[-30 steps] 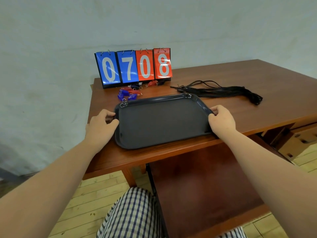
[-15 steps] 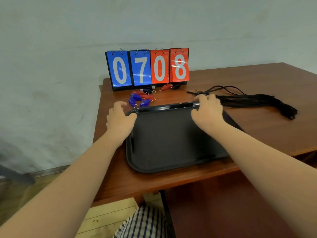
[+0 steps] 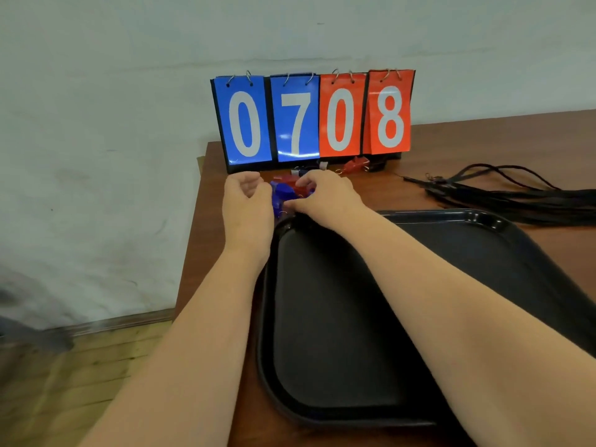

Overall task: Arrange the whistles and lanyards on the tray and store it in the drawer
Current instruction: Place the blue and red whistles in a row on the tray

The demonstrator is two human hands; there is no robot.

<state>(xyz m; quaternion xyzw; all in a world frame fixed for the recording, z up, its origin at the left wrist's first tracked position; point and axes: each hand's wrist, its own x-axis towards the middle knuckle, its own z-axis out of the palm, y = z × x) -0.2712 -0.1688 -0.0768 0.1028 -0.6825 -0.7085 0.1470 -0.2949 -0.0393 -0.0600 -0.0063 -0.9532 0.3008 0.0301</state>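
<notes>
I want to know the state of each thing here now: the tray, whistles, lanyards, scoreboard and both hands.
tray: flat on the table, nothing in it.
whistles: clustered on the table behind the tray.
lanyards: bundled on the table, off the tray.
scoreboard: upright, showing 07 and 08.
left hand: fingers curled beside the whistles, grip unclear.
right hand: fingers curled over the whistles.

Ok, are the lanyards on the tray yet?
No, the lanyards lie bundled on the table, beyond the far right side of the tray.
</notes>
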